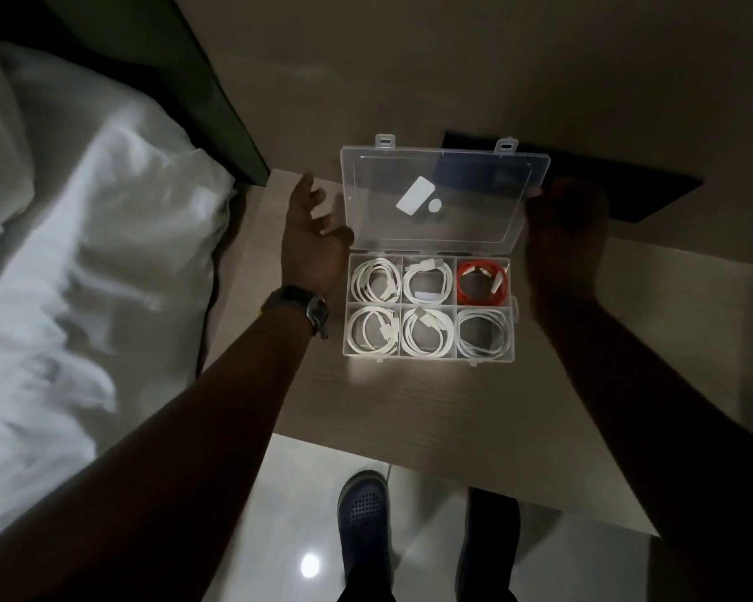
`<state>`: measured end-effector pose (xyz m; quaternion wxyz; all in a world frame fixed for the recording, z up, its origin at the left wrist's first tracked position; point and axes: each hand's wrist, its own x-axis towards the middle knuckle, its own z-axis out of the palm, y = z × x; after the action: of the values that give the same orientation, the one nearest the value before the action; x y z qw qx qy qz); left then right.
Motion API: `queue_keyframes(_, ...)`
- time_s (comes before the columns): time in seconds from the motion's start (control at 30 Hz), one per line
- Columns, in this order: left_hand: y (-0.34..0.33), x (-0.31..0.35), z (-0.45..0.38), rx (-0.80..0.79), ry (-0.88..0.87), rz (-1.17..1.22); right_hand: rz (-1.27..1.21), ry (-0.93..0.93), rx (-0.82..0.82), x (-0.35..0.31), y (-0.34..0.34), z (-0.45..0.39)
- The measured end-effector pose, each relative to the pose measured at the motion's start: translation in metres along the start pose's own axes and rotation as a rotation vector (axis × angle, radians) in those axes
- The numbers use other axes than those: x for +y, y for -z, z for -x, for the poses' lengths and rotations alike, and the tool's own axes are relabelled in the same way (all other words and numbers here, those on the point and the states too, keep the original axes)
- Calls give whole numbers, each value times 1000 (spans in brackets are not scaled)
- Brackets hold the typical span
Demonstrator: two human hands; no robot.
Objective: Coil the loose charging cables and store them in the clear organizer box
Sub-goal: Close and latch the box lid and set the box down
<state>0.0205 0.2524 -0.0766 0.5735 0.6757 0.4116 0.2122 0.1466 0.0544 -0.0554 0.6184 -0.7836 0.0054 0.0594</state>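
A clear organizer box (514, 330) stands on a pale wooden bedside table (366, 397), its lid (474, 202) raised upright. Its six compartments each hold a coiled cable: several white coils (374, 282) and one red coil (482, 283) in the back right compartment. My left hand (311, 236), with a watch on the wrist, hovers at the lid's left edge, fingers spread, thumb near the lid's lower corner. My right hand (566, 236) is at the lid's right edge, its fingertips touching the edge; it lies in shadow.
A bed with white bedding (83, 254) lies to the left, and a dark headboard panel (218, 93) rises behind it. A black flat object (627, 189) lies behind the box. A glossy tiled floor and my dark shoes (364, 510) show below the table's front edge.
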Motion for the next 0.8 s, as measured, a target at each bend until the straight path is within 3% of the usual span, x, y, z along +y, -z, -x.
queue_keyframes(0.1,1,23,-3,-117,52,215,-293,-173,-75,-16,11,-9)
queue_keyframes(0.27,22,17,20,-91,174,497,-238,-69,-301,-10,40,8)
queue_keyframes(0.33,34,0,37,-180,107,313,-68,51,-403,4,56,21)
queue_keyframes(0.5,45,-56,71,-464,-304,-404,507,242,-623,59,79,62)
queue_keyframes(0.57,43,-67,76,-485,-353,-469,649,369,-666,74,80,72)
queue_keyframes(0.8,46,-73,76,-513,-443,-531,756,469,-584,95,77,78)
